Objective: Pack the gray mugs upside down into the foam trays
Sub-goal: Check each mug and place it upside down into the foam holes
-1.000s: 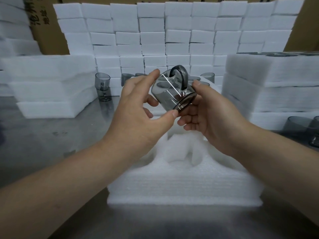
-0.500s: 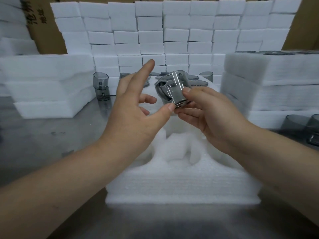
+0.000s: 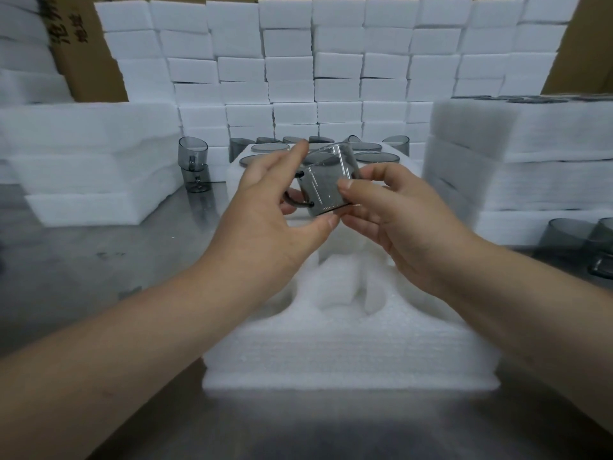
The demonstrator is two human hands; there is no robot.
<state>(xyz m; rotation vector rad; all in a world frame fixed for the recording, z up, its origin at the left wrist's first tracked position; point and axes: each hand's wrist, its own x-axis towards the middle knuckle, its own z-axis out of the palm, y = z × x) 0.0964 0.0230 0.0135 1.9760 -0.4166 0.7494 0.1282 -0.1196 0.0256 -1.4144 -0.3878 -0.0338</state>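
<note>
You hold the gray mug point(image 3: 326, 180) at frame centre, above the foam tray point(image 3: 348, 343). Your left hand point(image 3: 265, 220) pinches it base to rim and your right hand point(image 3: 398, 220) grips its side, probably to keep its mouth downward for a pocket.

One held mug point(image 3: 326, 185) sits between two hands, left hand point(image 3: 265, 224) and right hand point(image 3: 401, 224). Two stacked mugs point(image 3: 193, 164) stand at the left and two right-edge mugs point(image 3: 564, 240) opposite (mugs in the far tray point(image 3: 234, 180) overlap too much to count). One near foam tray point(image 3: 348, 353) lies in front.
</note>
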